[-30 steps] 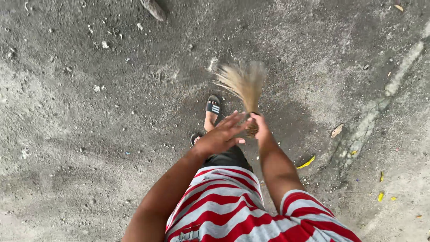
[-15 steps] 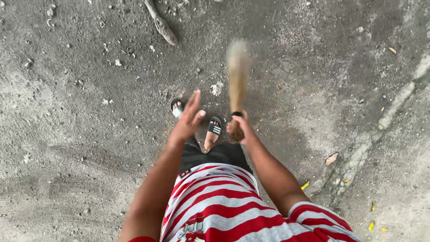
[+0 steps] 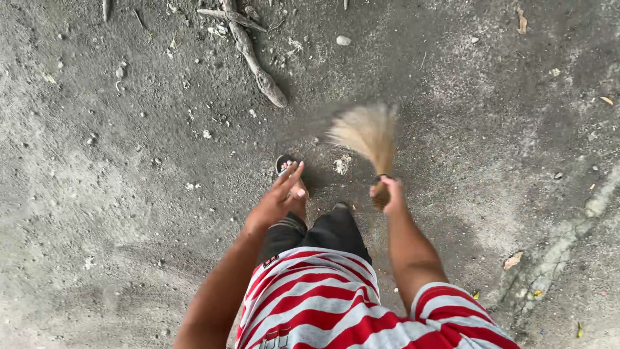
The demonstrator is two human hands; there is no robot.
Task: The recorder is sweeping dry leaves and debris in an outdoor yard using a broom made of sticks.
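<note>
Head view, looking straight down past a red-and-white striped shirt point(image 3: 323, 304) and dark shorts point(image 3: 323, 234).

Right hand point(image 3: 387, 192) closed round the bound neck of a short straw hand broom point(image 3: 369, 136); fingers wrapped tight on the handle, bristles fanned out ahead and to the left, blurred, just above or brushing the concrete floor point(image 3: 116, 194). Left hand point(image 3: 279, 197) empty, fingers spread wide and straight, hovering above the left foot and gripping nothing.

Sweeping judged to be in mid-course, nowhere near done. Much litter lying about: a long crooked stick point(image 3: 255, 61) well ahead of the broom, a pale stone point(image 3: 343, 40) beyond it, a whitish crumbled patch point(image 3: 341, 164) just beside the bristles, small pebbles scattered across the left half. Dry leaves point(image 3: 513, 260) and yellow flecks lying along the cracked strip at the right edge. No gathered heap of dirt anywhere in view.

Count: one broom, two hands, one sandalled foot point(image 3: 285, 164) plainly seen and a second only as a dark toe tip below the broom, one large stick with a few thinner twigs at the top edge, one pale stone, several leaves, pebbles too many and too small to number.
</note>
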